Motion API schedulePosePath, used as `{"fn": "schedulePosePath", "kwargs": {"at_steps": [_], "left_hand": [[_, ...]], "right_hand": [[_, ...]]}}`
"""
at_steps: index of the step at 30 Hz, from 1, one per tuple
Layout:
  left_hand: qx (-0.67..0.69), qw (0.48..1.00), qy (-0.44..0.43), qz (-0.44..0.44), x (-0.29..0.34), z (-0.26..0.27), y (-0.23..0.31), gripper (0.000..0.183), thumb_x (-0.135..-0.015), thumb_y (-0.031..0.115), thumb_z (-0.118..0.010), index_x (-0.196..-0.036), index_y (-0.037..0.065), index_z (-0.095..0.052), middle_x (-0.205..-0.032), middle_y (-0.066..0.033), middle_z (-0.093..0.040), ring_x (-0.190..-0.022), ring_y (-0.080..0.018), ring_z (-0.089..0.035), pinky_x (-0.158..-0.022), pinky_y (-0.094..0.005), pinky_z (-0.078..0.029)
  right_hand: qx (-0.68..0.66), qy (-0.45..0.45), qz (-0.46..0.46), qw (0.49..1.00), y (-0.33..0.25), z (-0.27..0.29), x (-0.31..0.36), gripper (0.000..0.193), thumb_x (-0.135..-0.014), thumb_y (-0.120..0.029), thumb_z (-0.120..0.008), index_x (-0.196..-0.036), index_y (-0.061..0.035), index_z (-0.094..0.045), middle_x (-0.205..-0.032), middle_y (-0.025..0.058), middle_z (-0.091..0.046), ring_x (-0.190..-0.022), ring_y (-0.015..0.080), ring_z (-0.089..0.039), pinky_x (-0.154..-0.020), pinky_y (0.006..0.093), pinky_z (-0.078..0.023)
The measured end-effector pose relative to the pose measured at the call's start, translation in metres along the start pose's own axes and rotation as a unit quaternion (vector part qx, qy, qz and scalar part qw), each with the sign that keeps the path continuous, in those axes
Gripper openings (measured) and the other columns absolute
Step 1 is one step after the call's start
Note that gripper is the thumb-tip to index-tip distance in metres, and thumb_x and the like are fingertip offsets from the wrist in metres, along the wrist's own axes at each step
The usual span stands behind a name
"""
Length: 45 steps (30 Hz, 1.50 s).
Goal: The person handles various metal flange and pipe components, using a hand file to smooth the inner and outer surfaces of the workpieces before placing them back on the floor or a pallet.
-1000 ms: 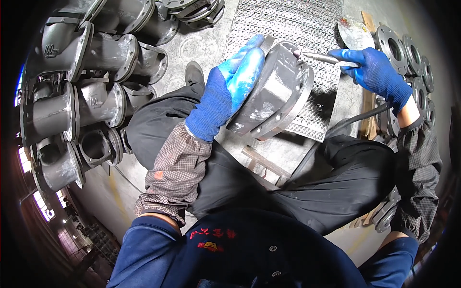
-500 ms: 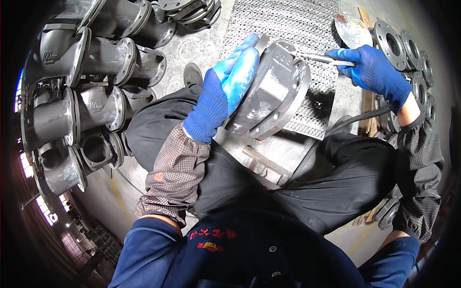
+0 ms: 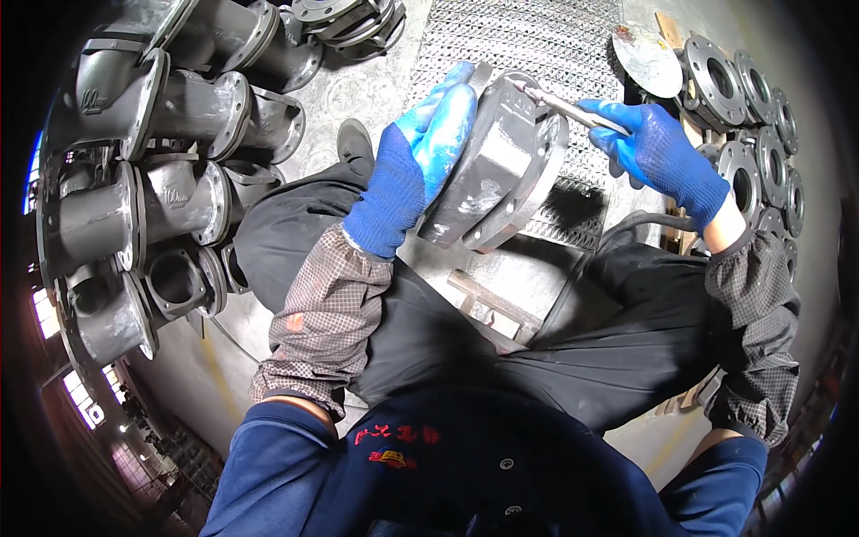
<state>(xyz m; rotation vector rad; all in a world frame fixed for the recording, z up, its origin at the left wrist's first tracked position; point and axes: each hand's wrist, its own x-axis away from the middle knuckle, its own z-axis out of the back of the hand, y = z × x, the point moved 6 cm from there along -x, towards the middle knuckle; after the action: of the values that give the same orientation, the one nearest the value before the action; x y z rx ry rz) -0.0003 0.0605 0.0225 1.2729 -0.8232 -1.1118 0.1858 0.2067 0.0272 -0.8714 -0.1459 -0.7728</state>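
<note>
A dark grey flanged valve body point(image 3: 488, 170) stands tilted before me, with white patches on its side. My left hand point(image 3: 429, 143), in a blue glove smeared with white, is pressed along its left flange and holds it steady; part of the fingers is hidden. My right hand point(image 3: 649, 148), also gloved in blue, is closed round a slim grey metal tool point(image 3: 564, 107). That tool's far tip touches the upper end of the valve body, near the rim of the right flange. The exact shape of the tip is too small to tell.
Several grey flanged pipe castings point(image 3: 179, 201) are stacked at the left. More round flanged castings point(image 3: 716, 80) line the right side. Behind the work lies a perforated metal plate point(image 3: 510, 36), with a pale round disc point(image 3: 646, 61) beside it. A wooden piece point(image 3: 492, 300) lies between my legs.
My right hand has shifted left and slightly down, bringing the tool into a steeper slant against the valve body. My left hand and the valve body have shifted only slightly left in view.
</note>
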Motion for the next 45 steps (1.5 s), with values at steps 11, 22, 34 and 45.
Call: {"fn": "schedulePosePath", "kwargs": {"at_steps": [11,22,34,45], "left_hand": [[0.007,0.997,0.057,-0.041,0.037,-0.014,0.006,0.04,-0.093,0.01,-0.046,-0.131,-0.004,-0.041,-0.133,-0.0158,-0.045,-0.121,-0.02,-0.044,-0.1,-0.0277,-0.034],[0.011,0.994,0.098,0.04,0.032,-0.011,0.006,0.045,-0.092,0.021,-0.051,-0.129,-0.003,-0.043,-0.125,-0.0171,-0.052,-0.113,-0.0208,-0.051,-0.097,-0.0282,-0.038],[-0.247,0.939,-0.045,-0.233,0.008,0.029,-0.03,0.038,-0.091,0.01,-0.047,-0.128,0.001,-0.046,-0.13,-0.0175,-0.047,-0.119,-0.0282,-0.047,-0.1,-0.0333,-0.036],[0.327,0.918,0.157,0.162,0.032,0.016,-0.052,0.042,-0.092,0.027,-0.053,-0.124,0.0,-0.05,-0.12,-0.0073,-0.055,-0.108,-0.0143,-0.052,-0.093,-0.0258,-0.041]], "right_hand": [[-0.543,0.171,-0.092,0.817,0.026,-0.067,0.052,0.039,-0.087,-0.018,-0.053,-0.116,0.0076,-0.047,-0.094,0.0104,-0.058,-0.072,0.0151,-0.062,-0.049,0.0216,-0.049],[-0.616,0.236,-0.115,0.743,0.011,-0.109,0.033,0.03,-0.088,-0.012,-0.052,-0.112,0.0067,-0.051,-0.085,0.0072,-0.058,-0.061,0.0109,-0.057,-0.051,0.0221,-0.049],[-0.598,0.202,-0.107,0.768,-0.003,-0.117,0.004,0.037,-0.089,-0.02,-0.053,-0.117,0.0041,-0.051,-0.094,0.0082,-0.061,-0.059,0.0139,-0.058,-0.055,0.0224,-0.05],[-0.569,0.209,-0.089,0.79,-0.013,-0.129,-0.005,0.029,-0.092,-0.026,-0.052,-0.104,-0.0011,-0.059,-0.088,0.0029,-0.061,-0.074,0.0093,-0.055,-0.067,0.0235,-0.046]]}}
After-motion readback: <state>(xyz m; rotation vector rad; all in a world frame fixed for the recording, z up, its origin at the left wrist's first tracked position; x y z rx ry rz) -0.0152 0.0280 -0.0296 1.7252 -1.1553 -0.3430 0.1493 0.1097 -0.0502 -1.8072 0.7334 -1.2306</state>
